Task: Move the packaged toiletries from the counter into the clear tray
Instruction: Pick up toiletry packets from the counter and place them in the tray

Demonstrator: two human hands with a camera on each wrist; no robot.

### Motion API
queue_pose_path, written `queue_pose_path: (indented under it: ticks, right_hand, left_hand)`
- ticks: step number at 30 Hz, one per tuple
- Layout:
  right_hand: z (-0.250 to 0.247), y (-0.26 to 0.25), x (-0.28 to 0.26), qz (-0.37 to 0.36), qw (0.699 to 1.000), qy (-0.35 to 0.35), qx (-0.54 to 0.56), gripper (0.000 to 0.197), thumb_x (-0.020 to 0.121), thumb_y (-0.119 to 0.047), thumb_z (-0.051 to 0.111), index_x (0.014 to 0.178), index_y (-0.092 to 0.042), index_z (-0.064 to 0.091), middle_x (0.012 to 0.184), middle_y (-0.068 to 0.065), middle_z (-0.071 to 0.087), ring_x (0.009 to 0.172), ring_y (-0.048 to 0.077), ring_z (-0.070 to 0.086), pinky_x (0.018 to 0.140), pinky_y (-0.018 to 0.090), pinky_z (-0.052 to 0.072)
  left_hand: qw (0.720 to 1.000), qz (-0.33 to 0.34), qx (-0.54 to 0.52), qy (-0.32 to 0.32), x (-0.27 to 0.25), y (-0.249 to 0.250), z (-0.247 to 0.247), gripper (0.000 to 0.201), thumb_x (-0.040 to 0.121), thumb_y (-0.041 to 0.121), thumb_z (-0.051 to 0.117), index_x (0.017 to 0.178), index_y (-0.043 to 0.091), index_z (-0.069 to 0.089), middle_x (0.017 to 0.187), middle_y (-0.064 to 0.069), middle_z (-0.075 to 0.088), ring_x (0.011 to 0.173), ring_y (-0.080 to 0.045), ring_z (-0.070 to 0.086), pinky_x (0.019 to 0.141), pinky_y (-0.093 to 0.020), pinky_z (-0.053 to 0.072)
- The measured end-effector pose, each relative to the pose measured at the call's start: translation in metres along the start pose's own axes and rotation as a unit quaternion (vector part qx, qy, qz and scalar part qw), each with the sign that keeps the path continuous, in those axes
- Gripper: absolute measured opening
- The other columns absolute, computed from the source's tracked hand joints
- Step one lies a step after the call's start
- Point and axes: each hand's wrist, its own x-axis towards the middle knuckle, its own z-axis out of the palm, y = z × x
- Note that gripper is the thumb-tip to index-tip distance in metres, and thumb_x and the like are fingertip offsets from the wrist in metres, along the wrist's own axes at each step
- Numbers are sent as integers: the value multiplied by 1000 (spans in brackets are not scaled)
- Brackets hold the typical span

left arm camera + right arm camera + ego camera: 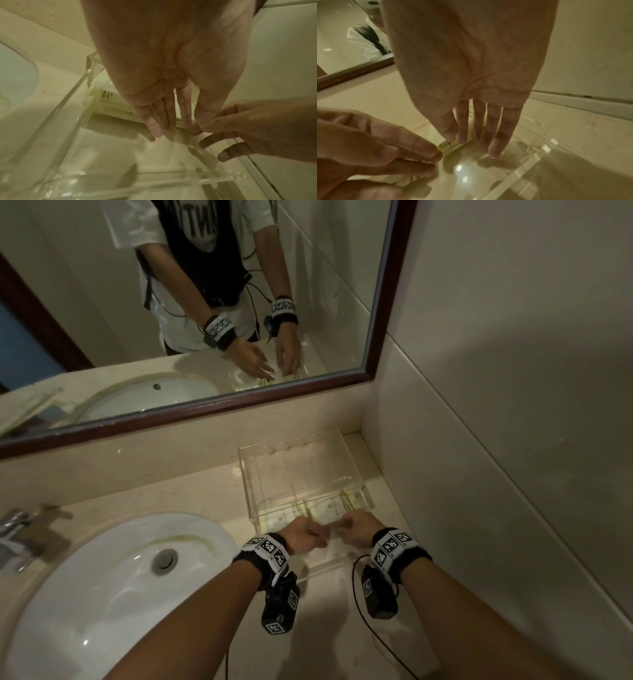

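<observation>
A clear acrylic tray (260,463) stands on the beige counter to the right of the sink, against the side wall. White packaged toiletries (330,508) with gold lines lie flat in its near half. Both hands reach into the tray over them. My left hand (310,534) has straight fingers (163,117) pointing down onto a packet (109,97), close to the tray's left wall (68,94). My right hand (356,525) also has straight fingers (494,135), their tips at the tray floor beside a packet (448,145). The two hands almost touch. Neither visibly grips anything.
A white oval sink (120,577) with a chrome faucet (17,529) lies to the left. A framed mirror (205,412) rises behind the backsplash. A tiled wall (479,440) closes off the right side. Black cables hang from the wrist cameras.
</observation>
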Motion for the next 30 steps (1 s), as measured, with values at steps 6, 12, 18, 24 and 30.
queue_pose_path:
  ticks: [6,12,18,24,30]
  right_hand:
    - [-7,-10,-2,-3,999,-1,43,9,86,-21,67,89,-12,67,93,9,66,79,24,65,65,33,57]
    - [-13,-45,-2,-55,998,3,-39,16,90,-17,55,78,-17,67,91,8,67,84,23,63,66,25,49]
    - [-1,-116,0,-127,987,3,-101,19,92,-21,56,100,-10,70,107,11,69,95,25,63,82,28,47]
    - [35,-205,-13,-206,964,-15,-167,27,94,-19,54,111,-4,69,122,13,67,114,28,60,93,30,46]
    - [98,-291,-28,-270,934,-53,-227,27,94,-23,52,111,-10,69,128,10,62,119,28,56,97,31,44]
  left_hand:
    - [998,-21,-63,-3,-9,-2,-12,27,87,5,59,112,8,68,87,-7,64,70,-18,53,67,-29,48]
    - [995,-1,-79,59,-34,-8,-39,24,86,1,56,107,5,68,89,1,64,75,-14,59,63,-23,51]
    - [986,6,-102,135,-76,-37,-84,19,86,0,54,95,11,66,84,-1,59,66,-14,54,48,-17,47]
    - [962,5,-139,235,-142,-83,-126,28,87,-1,52,68,19,55,72,11,57,63,-10,52,52,-23,42]
    - [933,-24,-150,325,-221,-153,-158,27,86,-2,51,74,20,60,74,3,57,59,-10,54,41,-13,43]
